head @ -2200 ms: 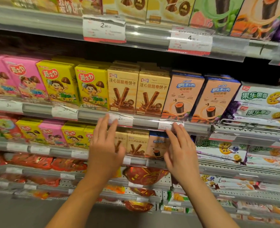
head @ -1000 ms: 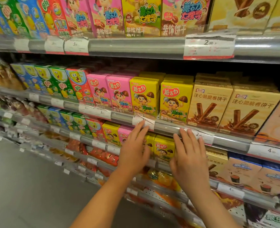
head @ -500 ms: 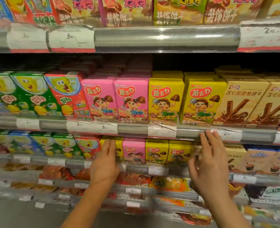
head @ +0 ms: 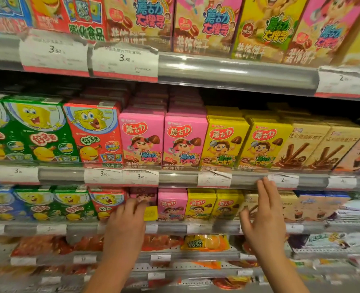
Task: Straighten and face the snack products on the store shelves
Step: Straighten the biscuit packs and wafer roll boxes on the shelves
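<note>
Snack boxes (head: 171, 205) front the lower shelf; my left hand (head: 125, 220) fingers a set-back pink box (head: 142, 195), presumably to face it, right hand (head: 263, 216) flat, empty.

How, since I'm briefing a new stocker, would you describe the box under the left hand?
Find the shelf below the big pink boxes. Between its red box and front pink box, the left hand touches a pink box sitting further back.
</note>
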A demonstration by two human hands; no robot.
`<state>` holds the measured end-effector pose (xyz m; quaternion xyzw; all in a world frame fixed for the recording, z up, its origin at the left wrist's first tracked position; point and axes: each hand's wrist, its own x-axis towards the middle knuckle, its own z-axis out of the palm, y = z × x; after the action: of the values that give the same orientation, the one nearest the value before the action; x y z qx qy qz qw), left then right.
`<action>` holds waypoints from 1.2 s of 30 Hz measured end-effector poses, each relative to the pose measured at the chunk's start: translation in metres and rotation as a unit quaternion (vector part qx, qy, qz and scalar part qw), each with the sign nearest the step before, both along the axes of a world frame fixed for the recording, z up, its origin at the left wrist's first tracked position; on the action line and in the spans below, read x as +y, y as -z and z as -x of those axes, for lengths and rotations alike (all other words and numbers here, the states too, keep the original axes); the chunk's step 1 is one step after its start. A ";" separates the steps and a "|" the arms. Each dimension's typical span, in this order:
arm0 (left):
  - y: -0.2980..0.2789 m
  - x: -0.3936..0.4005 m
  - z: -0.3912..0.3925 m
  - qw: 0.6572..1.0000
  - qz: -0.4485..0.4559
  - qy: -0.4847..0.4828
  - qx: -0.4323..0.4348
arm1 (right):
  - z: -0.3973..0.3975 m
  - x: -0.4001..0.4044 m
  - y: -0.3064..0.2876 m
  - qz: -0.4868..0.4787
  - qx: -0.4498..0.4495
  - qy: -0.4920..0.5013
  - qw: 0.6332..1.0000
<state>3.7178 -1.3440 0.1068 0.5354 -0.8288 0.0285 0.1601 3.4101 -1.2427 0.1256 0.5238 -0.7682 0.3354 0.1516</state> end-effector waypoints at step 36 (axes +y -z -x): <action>-0.257 0.004 0.098 0.915 0.201 0.262 0.231 | 0.059 -0.006 -0.303 0.233 0.285 -0.191 0.910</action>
<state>3.6202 -1.3404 0.3638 0.2476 -0.8563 0.0269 0.4525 3.3515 -1.2489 0.4281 0.6839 -0.4776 0.3633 0.4150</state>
